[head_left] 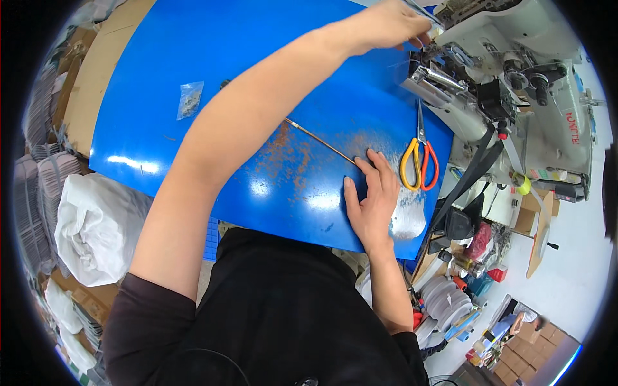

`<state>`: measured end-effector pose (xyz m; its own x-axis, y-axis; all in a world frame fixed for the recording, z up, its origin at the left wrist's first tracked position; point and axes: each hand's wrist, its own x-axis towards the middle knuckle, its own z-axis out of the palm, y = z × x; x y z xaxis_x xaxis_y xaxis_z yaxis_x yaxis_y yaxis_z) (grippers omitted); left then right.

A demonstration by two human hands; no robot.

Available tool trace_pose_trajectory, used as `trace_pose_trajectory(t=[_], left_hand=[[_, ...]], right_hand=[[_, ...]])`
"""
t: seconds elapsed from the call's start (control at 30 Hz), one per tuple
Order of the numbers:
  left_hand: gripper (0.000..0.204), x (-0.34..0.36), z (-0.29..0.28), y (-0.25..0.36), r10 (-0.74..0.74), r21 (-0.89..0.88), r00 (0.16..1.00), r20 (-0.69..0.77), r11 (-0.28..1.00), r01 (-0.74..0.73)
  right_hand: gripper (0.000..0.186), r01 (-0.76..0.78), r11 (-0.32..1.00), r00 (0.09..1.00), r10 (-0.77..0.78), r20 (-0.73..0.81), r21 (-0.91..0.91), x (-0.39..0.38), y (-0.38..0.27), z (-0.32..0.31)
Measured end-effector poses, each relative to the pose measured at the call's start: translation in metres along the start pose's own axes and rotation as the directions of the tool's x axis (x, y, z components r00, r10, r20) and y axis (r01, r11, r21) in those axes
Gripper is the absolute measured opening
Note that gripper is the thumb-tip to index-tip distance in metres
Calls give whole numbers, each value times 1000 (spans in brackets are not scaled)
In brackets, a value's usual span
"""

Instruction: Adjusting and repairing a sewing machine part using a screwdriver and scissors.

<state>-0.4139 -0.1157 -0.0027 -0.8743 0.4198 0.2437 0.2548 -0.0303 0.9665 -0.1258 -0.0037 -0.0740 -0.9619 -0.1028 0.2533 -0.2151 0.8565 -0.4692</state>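
Sewing machine (pixel 515 83), white and bulky, stands at the far right of the blue surface (pixel 193 51), and the left hand (pixel 393 26) reaches across to its needle end, fingers bunched at the metal parts there; whether that grip pinches anything cannot be told, since the fingertips are hidden against the machine. The left forearm stretches from the near left corner over the blue sheet to that spot. The right hand (pixel 372 199) lies flat on the near right part of the surface, fingers spread and pressing down, holding nothing. A thin metal rod (pixel 318 140) lies on the sheet, slanting from under the left forearm toward the right hand's fingertips, its end just beside them. Scissors (pixel 418 157) with orange and yellow handles rest just right of the right hand, blades pointing far toward the machine. A small clear bag (pixel 190 100) lies on the far left of the sheet, well apart from both hands. Rust-coloured scuffs mark the blue surface between rod and hand. White bags (pixel 96 225) sit to the left, below the surface edge.
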Motion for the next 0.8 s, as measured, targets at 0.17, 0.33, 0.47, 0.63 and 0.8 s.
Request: trace_pose_trajectory(t=[0.17, 0.33, 0.47, 0.63, 0.8], left_hand=[[29, -29, -34, -9, 143, 554, 968, 206, 798, -236], [12, -132, -28, -43, 87, 590, 892, 444, 720, -365], [22, -143, -27, -52, 246, 670, 865, 438, 551, -496], [40, -81, -25, -50, 199, 106, 979, 45, 973, -203], [46, -23, -5, -33, 63, -303, 943, 328, 952, 41]], right_hand=[[41, -1, 1000, 1000, 1, -18, 1, -2, 4, -1], [40, -16, 1000, 1000, 16, -10, 11, 0, 5, -3], [40, -4, 1000, 1000, 4, -9, -2, 1, 7, -4], [40, 3, 1000, 1000, -3, -10, -2, 1, 6, -2], [40, -4, 1000, 1000, 4, -1, 22, 1, 0, 1]])
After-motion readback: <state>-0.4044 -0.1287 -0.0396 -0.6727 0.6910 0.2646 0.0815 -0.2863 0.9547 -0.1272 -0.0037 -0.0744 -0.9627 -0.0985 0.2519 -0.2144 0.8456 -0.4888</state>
